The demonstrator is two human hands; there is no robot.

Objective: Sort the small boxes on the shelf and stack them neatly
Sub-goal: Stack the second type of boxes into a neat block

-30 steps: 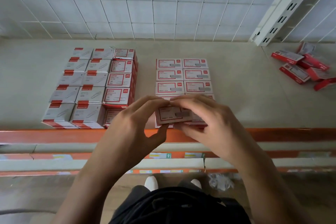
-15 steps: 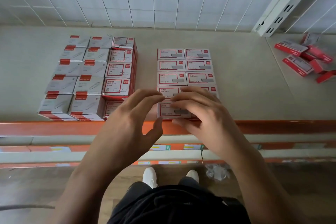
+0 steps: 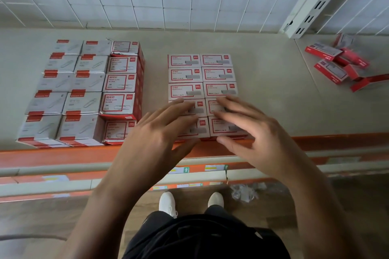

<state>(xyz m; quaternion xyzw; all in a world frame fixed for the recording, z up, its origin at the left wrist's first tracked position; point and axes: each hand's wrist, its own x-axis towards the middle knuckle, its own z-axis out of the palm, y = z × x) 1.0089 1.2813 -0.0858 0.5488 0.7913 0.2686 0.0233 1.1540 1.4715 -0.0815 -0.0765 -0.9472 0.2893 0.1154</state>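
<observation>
On the beige shelf a neat two-column block of small white-and-red staple boxes runs back from the front edge. My left hand and my right hand hover over the nearest rows of that block with fingers spread and nearly straight, holding nothing. Their fingertips lie over the fourth row; whether they touch the boxes is unclear. The nearest boxes sit flush in the block. A bigger block of paper-clip boxes stands to the left, several rows deep.
Loose red staple boxes lie scattered at the shelf's far right, beyond a white slotted upright. An orange rail edges the shelf front. A white grid panel backs the shelf. My feet and a crumpled wrapper are on the floor below.
Both hands held a staple box above the front row a second ago; it now sits in the block and the hands have let go and spread apart, fingers straightened.
</observation>
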